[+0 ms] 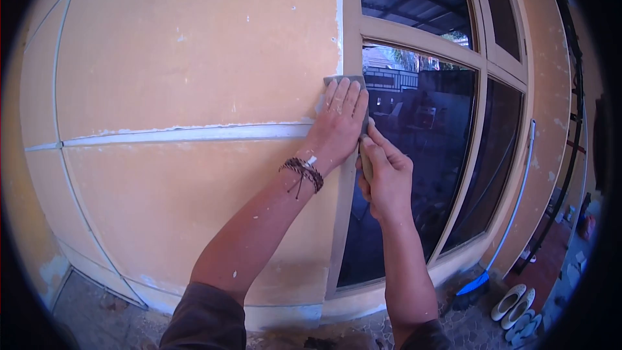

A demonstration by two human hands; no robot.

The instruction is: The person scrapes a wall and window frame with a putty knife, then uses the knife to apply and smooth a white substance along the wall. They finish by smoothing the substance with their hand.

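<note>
A wide grey scraper blade point(346, 80) lies against the wall's edge, beside the window frame. My left hand point(338, 113) rests on it with straight, flat fingers pressing it from above, and covers much of the blade. Below and to the right, my right hand point(387, 172) is closed around the scraper's handle point(367, 163), thumb along it. A rough white strip point(194, 134) runs across the orange wall point(214, 45) and ends near my left wrist. Another white strip point(339, 19) goes up along the wall's edge above the blade.
A window with dark panes point(414, 155) and a beige frame point(353, 19) stands to the right. A blue broom point(474, 283) leans on the wall beyond it. Pale shoes point(514, 304) and slippers point(523, 328) lie on the paved floor. Grooves divide the wall at left.
</note>
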